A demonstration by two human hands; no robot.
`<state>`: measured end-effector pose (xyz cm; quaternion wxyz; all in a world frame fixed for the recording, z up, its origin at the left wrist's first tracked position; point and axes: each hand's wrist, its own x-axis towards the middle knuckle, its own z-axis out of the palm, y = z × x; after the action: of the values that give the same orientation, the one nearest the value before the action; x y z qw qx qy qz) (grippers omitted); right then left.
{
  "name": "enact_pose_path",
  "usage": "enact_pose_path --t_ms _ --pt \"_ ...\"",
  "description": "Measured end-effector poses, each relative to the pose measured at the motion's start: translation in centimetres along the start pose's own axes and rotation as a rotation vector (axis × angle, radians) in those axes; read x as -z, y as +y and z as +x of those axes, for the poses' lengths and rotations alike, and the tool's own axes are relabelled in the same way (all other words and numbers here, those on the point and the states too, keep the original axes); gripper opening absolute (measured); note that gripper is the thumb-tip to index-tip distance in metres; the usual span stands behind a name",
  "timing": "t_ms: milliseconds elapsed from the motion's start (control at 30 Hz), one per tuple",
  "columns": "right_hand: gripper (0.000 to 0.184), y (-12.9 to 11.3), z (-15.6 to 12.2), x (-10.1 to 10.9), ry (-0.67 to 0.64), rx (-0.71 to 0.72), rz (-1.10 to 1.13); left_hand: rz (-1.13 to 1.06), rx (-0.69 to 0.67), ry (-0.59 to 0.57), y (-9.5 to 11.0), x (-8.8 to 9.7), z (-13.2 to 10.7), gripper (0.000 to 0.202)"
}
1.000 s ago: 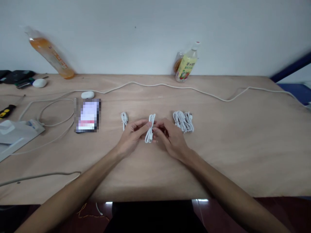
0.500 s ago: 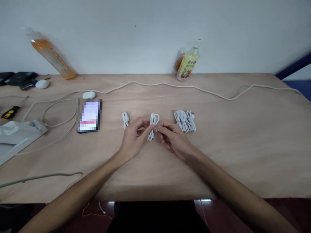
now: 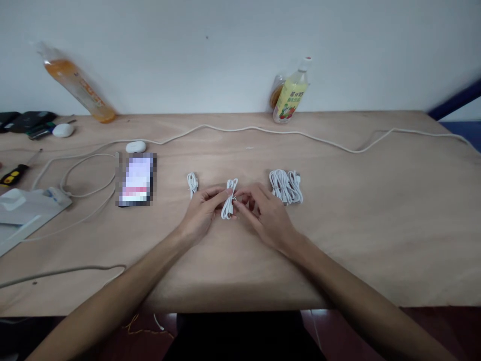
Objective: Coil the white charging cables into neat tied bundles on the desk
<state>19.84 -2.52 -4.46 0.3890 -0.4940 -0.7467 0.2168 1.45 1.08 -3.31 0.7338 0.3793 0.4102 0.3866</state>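
A coiled white USB cable is held over the middle of the table, bunched in at its waist. My left hand pinches it between thumb and fingers from the left. On its other side, my right hand has thumb and fingertips closed on a small white twist tie at the coil's middle. Just behind my left hand lies another coiled white cable, partly covered by the fingers. Several coiled white cables lie side by side beyond my right hand.
A phone and a white earbud case lie to the left. A long white cord crosses the table's back. Two bottles, one orange and one yellow-labelled, lean against the wall. A screwdriver is far left.
The held cable has shifted slightly left and tilted, its top leaning right. My right hand has moved left with it, its fingers curling closer around the twist tie.
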Motion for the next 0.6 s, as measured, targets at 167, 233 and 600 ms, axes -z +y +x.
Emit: enact_pose_path --t_ms 167,233,600 --pt "0.010 0.5 0.1 -0.2 0.035 -0.022 0.055 0.071 -0.022 -0.050 0.0 0.0 0.1 0.041" --pt "0.011 0.3 0.3 -0.1 0.047 -0.087 0.155 0.109 -0.059 -0.062 0.0 0.0 0.0 0.039" --pt "0.030 -1.1 1.3 1.5 -0.256 -0.818 1.087 0.329 -0.373 -0.004 0.4 -0.7 -0.8 0.029"
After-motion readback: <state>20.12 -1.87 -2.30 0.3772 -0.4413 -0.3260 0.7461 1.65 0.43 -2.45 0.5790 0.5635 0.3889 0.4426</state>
